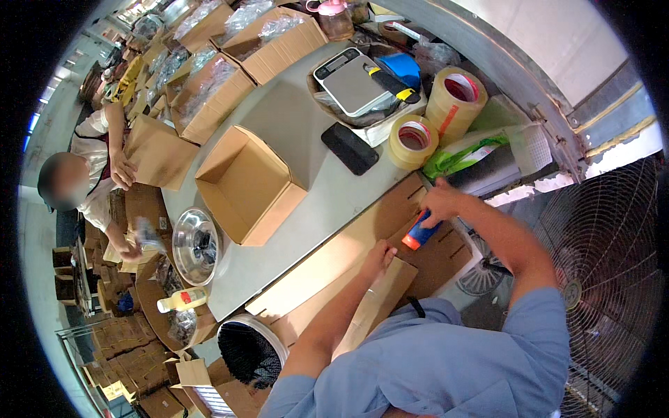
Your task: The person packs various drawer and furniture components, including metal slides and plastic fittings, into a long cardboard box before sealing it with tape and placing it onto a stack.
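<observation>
My right hand (pixel 444 200) is closed around a blue hand-held tool (pixel 420 232) with an orange-red end, its exact kind not clear. The tool is tilted down over a brown cardboard box (pixel 439 261) with slotted flaps, lying along the table's near edge. My left hand (pixel 380 256) grips the edge of this cardboard, its fingers bent over it, close to the tool's orange end. My forearm and body hide part of the box.
An open cardboard box (pixel 244 188) stands on the grey table (pixel 286 97). Nearby are a black phone (pixel 350 148), tape rolls (pixel 413 139), a scale (pixel 359 87) with a yellow cutter, a metal bowl (pixel 196 247) and a bucket (pixel 251 348). A large fan (pixel 606 279) stands right; a co-worker (pixel 97 167) works left.
</observation>
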### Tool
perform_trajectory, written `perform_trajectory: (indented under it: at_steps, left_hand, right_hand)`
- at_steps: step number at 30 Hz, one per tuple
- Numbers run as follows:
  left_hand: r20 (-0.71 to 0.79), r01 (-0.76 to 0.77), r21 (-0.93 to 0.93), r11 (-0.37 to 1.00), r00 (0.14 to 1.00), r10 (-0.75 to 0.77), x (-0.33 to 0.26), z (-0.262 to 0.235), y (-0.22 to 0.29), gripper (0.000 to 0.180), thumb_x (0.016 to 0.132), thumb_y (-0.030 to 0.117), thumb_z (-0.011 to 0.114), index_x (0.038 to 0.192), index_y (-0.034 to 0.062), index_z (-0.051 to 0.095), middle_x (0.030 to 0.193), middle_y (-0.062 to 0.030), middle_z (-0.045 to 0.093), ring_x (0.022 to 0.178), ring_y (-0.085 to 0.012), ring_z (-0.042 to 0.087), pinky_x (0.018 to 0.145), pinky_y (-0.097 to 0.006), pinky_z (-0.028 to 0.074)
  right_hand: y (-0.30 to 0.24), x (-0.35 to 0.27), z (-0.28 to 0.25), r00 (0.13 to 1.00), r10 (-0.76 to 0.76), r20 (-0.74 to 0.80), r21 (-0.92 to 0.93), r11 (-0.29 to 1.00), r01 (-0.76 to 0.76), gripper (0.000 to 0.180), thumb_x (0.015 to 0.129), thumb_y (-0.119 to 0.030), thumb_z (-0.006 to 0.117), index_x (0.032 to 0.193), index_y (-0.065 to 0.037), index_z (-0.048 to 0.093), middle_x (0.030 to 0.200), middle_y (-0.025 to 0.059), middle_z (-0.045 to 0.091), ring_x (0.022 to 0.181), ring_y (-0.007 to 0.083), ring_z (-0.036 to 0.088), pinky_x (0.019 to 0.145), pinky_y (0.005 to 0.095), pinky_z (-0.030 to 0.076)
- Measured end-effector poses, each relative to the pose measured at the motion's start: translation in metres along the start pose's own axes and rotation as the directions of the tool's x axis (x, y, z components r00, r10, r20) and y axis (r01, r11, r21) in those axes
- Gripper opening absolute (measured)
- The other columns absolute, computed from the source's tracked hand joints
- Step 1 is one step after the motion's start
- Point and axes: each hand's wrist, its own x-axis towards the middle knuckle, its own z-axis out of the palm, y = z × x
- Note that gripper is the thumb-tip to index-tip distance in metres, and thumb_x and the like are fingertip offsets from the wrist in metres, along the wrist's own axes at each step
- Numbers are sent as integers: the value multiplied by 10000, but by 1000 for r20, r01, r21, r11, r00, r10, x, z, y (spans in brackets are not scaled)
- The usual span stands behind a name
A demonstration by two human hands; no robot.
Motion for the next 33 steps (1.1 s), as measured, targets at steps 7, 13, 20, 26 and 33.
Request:
perform_trajectory:
  at_steps: [7,13,20,26,33]
  left_hand:
    - [201,-428,633,645,896,396,-14,0,43,392,847,449,553,1022,108,636,978,-84,633,1012,-288,560,953,-532,338]
    - [378,-191,785,590,901,-211,-7,10,85,618,804,627,485,1127,120,630,1184,-77,592,1277,-276,376,1035,-667,108]
    - [-13,-100,737,668,987,162,-80,23,55,657,850,578,469,1362,173,399,1461,-116,280,1368,-319,215,1011,-701,121]
    - [-436,634,239,736,747,-502,-289,-2,-23,755,820,440,586,1428,120,274,1484,-194,196,1341,-395,207,1079,-561,154]
    - [-321,260,-906,334,91,-942,-520,-1,-148,964,818,571,574,1451,26,93,1494,-219,149,1328,-398,258,1063,-470,285]
  right_hand:
    - [-96,4,18,976,147,-163,-234,955,-183,504,712,-576,600,841,-103,716,829,136,676,809,282,642,850,446,353]
    - [-97,-38,42,834,402,-377,13,903,-429,487,759,-559,586,812,-87,694,820,116,667,854,292,620,824,454,366]
    - [-86,-75,181,619,560,-551,276,822,-498,420,807,-327,637,1127,-72,543,1072,153,556,1052,334,485,885,515,335]
    - [-132,-66,175,510,413,-754,352,911,-217,396,808,-167,632,1157,-33,503,1165,189,494,1089,361,466,948,475,351]
    - [-181,-17,140,712,429,-556,690,716,108,463,798,-410,615,879,45,658,807,204,671,761,363,651,731,423,503]
